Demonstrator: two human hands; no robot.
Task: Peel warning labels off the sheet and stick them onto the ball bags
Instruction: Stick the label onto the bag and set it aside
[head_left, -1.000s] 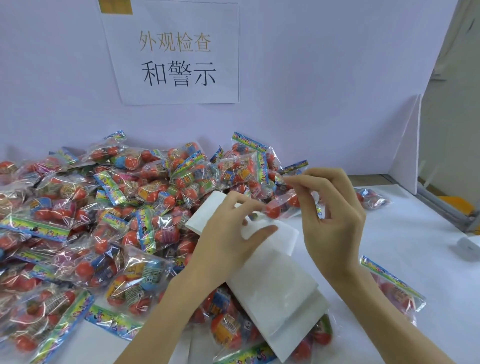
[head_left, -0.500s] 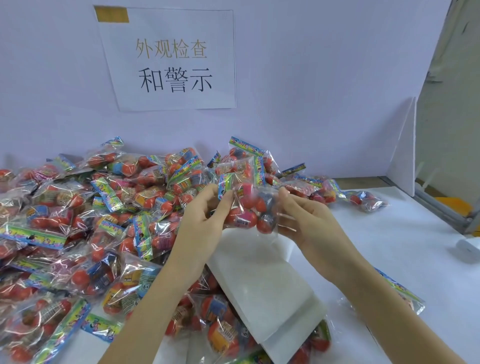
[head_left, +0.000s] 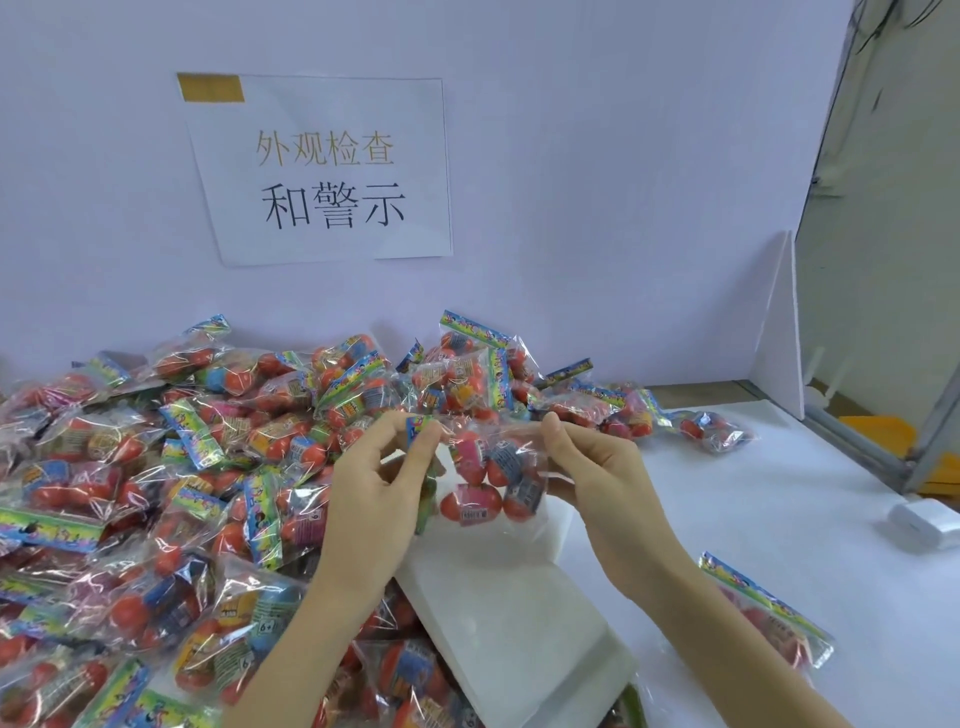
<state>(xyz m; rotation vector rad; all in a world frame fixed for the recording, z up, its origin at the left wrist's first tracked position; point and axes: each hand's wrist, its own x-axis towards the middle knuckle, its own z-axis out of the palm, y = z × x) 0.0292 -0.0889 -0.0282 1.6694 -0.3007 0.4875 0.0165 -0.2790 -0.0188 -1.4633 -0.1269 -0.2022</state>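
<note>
I hold one clear ball bag (head_left: 491, 475) with red and pink balls above the table centre. My left hand (head_left: 382, 486) pinches its coloured header end. My right hand (head_left: 592, 467) pinches the clear plastic at its other side. The bag hangs stretched between both hands. Under it lies the white label sheet stack (head_left: 511, 618), resting partly on other bags. No peeled label shows on my fingers.
A big heap of ball bags (head_left: 171, 467) covers the table's left and back. A single bag (head_left: 769, 618) lies at the right by my forearm, another (head_left: 714, 428) farther back. A white roll (head_left: 924, 522) sits at the right edge. A paper sign (head_left: 327, 171) hangs on the wall.
My hands left the label sheet, picked a ball bag from the heap and lifted it; now they hold it spread between them, slightly wider and lower than half a second ago.
</note>
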